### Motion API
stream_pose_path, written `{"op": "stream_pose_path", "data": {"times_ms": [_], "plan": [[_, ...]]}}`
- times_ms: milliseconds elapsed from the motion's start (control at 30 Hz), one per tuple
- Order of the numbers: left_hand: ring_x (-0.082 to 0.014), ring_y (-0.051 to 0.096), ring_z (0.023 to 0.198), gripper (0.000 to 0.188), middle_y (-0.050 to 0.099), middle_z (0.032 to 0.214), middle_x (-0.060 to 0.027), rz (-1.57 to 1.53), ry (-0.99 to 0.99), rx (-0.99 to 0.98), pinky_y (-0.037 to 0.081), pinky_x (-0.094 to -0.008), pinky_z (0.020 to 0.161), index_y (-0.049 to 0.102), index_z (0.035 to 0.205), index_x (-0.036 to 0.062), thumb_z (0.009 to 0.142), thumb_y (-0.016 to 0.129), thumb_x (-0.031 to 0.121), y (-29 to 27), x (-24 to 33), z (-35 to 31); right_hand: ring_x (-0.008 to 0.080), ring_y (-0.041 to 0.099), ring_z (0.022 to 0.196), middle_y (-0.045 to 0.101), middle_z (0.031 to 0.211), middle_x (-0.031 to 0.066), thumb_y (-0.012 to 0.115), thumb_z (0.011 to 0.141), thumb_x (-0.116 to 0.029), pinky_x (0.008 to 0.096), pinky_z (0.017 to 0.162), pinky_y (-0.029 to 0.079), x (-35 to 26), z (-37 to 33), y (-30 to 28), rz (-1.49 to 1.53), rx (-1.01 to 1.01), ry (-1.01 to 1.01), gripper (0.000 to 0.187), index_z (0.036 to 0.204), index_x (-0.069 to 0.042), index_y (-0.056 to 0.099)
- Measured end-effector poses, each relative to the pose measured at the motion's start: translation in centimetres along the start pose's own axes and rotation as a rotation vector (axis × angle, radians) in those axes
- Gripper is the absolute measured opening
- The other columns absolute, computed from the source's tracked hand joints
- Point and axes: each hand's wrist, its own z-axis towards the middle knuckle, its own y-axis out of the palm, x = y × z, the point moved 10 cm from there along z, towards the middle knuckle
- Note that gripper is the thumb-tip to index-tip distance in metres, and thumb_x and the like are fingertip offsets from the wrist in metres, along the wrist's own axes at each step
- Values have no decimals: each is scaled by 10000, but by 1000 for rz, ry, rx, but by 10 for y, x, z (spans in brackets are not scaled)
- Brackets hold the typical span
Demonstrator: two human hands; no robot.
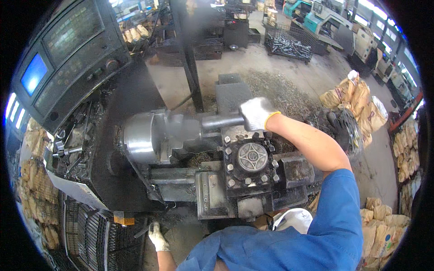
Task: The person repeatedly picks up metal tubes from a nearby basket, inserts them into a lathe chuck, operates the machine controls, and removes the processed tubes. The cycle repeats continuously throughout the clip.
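Observation:
My right hand [257, 114], in a white knit glove with a yellow cuff, is closed round the right end of a smooth round steel bar [222, 121]. The bar lies level, its left end at the jaws of the shiny lathe chuck [143, 137]. Just below the bar sits the square tool post [251, 159] with bolts round its rim and a star-patterned round cap. My left hand [158, 237], gloved too, hangs low in front of the machine with fingers curled; a short dark bar [142, 231] meets them, but their grip is partly hidden.
A control panel with a lit blue screen [34, 74] stands at left, above a tray of tools [74, 147]. Metal chips [282, 97] litter the floor behind the lathe. Stuffed sacks [355, 99] and a wire bin of metal parts [289, 45] stand beyond; a black rack [88, 235] is lower left.

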Motion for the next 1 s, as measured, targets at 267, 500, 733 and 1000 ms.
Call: {"op": "stream_pose_path", "data": {"times_ms": [267,500,733,1000], "plan": [[-239,639,867,488,678,1057,-61,-219,-52,209,511,-435,745,670,1256,104,1045,610,539,-83,15,54,412,756,921,774,988,235,775,776,-315,503,798,591,13,25,132,461,-173,-212,461,1145,-40,765],[-292,658,1065,529,692,1144,-28,-604,-178,-32,513,-463,821,656,1238,207,1020,533,672,-101,13,104,342,732,1078,751,1220,224,872,740,-406,436,912,570,-35,60,123,453,-507,-170,751,1343,-19,649],[-319,715,1070,529,705,1236,-46,-451,-232,-200,520,-452,658,626,1295,162,1027,527,607,-80,37,100,368,704,920,742,1001,213,782,792,-381,437,843,562,-116,104,54,650,-388,-243,786,1300,141,486],[-259,657,1097,538,677,1321,-136,-30,181,73,530,-398,976,587,1430,-42,1092,611,376,-136,45,109,380,725,1103,749,1163,191,712,872,-309,461,925,598,-43,-14,-49,520,279,90,545,1370,-102,633]]}}
